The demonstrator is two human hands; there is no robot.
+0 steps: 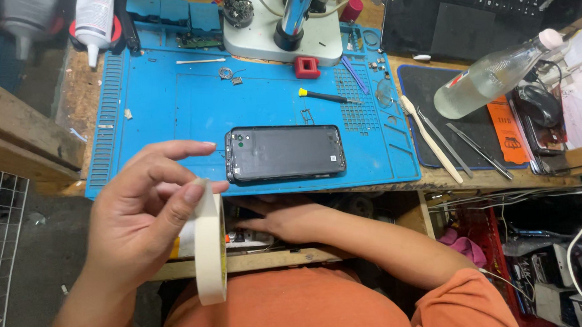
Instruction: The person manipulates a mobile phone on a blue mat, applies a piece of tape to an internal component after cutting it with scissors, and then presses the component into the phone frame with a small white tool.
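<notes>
Upright tape roll point(210, 250) in left hand point(135, 221), phone point(284, 152) beside

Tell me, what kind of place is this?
Probably a phone repair bench: a dark phone lies on a blue work mat, with a microscope stand and tweezers nearby. The left hand holds a tape roll.

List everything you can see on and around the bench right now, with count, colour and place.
Phone: 1, black, back up, mat front.
Repair mat: 1, blue, on bench.
Microscope base: 1, white, mat rear.
Screwdriver: 1, yellow-tipped, above phone.
Clear bottle: 1, lying right.
Tweezers: 2, metal, dark pad.
Laptop: 1, black, rear right.
Tape roll: 1, cream, in left hand.
Left hand: holds the roll.
Right hand: under the bench edge.
</notes>
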